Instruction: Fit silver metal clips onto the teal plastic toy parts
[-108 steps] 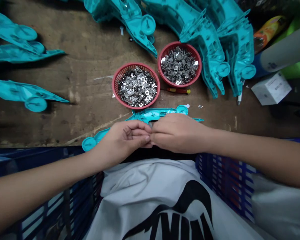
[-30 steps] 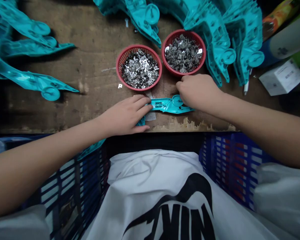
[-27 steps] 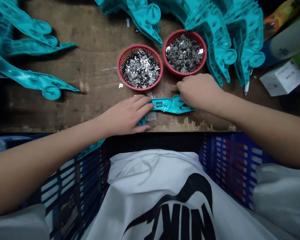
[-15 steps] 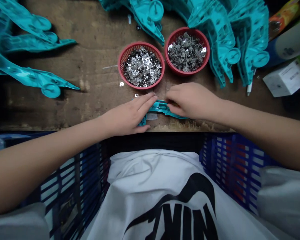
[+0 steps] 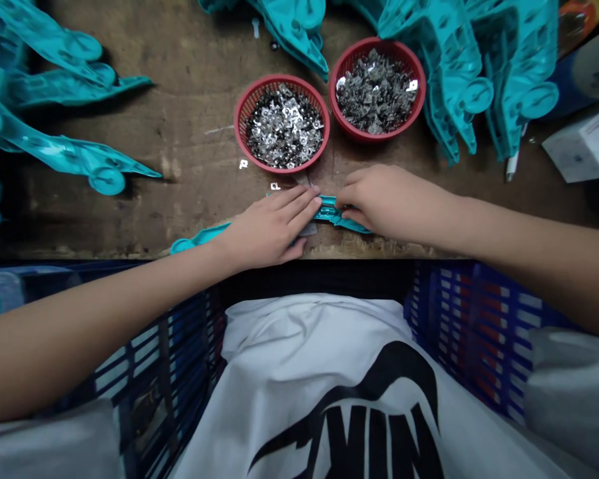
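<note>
Teal plastic part [image 5: 328, 207] is lying on the wooden table [image 5: 194, 159], right at the near edge, with both hands on or at it. Left hand [image 5: 274, 229] is laid flat across its top, fingers straight and together, not wrapped around it. Right hand [image 5: 384, 199] has its fingers curled down at the other end; can't tell if anything's pinched in there. A bit with a round end pokes out left of the left wrist, looks like the same piece.

Just past the left fingers there's a loose metal clip [image 5: 275, 187], and another one farther left. Then two red baskets side by side, the left basket [image 5: 282, 169] and the right basket [image 5: 377, 138], both loaded with little metal bits. More teal pieces [image 5: 54, 143] are off to the left, and others are bunched up top. Over on the right: a white pen [image 5: 512, 166] and a white box [image 5: 586, 143].
</note>
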### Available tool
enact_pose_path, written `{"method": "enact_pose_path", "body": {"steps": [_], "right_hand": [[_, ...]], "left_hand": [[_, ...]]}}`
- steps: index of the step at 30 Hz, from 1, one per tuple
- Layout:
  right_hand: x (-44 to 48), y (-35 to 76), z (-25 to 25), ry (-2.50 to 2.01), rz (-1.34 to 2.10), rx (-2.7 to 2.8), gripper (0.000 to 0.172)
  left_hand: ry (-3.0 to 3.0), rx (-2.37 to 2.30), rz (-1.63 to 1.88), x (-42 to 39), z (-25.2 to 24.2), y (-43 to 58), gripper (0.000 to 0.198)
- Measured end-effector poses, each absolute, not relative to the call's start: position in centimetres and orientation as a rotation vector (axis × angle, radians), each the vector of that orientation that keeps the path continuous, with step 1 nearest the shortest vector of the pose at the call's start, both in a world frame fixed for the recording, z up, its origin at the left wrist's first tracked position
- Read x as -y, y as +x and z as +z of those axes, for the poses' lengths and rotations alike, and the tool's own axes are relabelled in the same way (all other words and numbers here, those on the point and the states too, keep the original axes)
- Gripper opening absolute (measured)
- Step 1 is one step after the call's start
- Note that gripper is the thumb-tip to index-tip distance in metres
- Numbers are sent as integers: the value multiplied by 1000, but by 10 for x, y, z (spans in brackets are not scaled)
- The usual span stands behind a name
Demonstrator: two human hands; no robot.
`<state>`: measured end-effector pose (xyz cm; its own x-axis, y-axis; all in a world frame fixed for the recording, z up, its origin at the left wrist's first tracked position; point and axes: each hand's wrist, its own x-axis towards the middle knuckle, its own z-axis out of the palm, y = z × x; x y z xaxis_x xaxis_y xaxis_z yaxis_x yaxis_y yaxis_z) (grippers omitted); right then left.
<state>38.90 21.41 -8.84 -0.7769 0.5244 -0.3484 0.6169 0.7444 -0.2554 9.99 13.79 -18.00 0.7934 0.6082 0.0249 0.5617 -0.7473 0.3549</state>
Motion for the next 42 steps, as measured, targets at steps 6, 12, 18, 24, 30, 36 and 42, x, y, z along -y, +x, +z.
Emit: {"method": "enact_pose_path", "body": {"steps": [6,12,18,24,30,36,42], "right_hand": [[-209,376,-74,883,-483,-2533,34],[-204,378,-85,984,-457,-2511,37],[-219,398,-102,885,-686,-2718,30],[-222,402,-107,832,-735,-2784,27],[-218,399,-106,827,-642,-2765,29],[-209,388,-98,881,-460,-2701,32],[-205,384,-84,956,-450,-2615,31]], "left_hand": [[2624,-975,96,-137,-174,107,78],[2626,-968,83,-141,-173,107,78],[2691,-920,187,-143,-190,99,78],[2698,-908,188,-142,-193,96,76],[2682,-903,114,-140,-190,98,77],[2684,-915,97,-140,-188,100,76],[2670,-974,57,-140,-188,106,80]]}}
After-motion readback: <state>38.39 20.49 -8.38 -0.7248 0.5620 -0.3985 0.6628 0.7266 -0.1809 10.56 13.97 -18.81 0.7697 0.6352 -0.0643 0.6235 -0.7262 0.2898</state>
